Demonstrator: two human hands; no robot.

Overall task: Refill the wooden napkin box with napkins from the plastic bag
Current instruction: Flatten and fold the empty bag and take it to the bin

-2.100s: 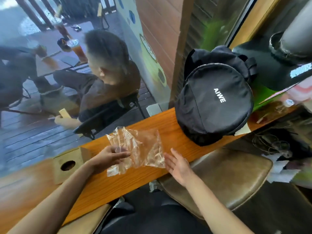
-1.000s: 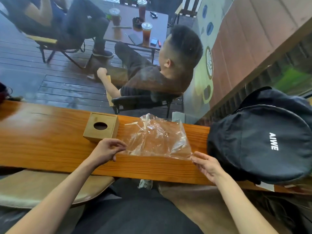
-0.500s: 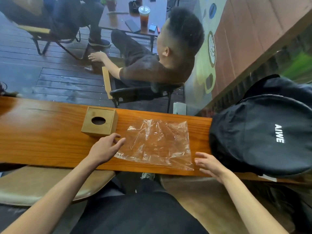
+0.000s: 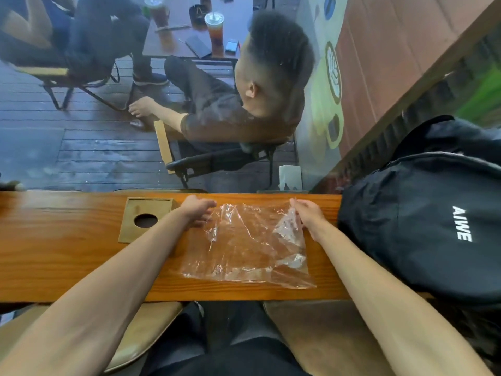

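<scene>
Surface: long narrow orange-brown wooden counter (image 4: 67, 261) along a window, wearer seated at it.
Bag: clear crinkled plastic bag (image 4: 252, 248) lies flat on the counter, centre, between both hands; looks empty, no napkins visible inside.
Box: square light-wood napkin box with a round hole in its lid (image 4: 146, 219) sits on the counter just left of the bag, lid on; left forearm crosses its near right corner.
Left hand: left hand (image 4: 196, 210) at the bag's far left corner, fingers curled over the plastic edge; can't tell if it actually pinches the film.
Right hand: right hand (image 4: 309, 215) at the bag's far right corner, fingers closed on the plastic, corner lifted into a small ridge.
Right side: black fabric backpack with white "AIWE" lettering (image 4: 428, 226) rests on the counter end, close to the right forearm.
Below: tan padded stools (image 4: 320, 337) under the counter, wearer's dark trousers between them.
Outside: seated person on a black chair (image 4: 230, 161), dark deck, low table with iced drinks (image 4: 215, 31).
</scene>
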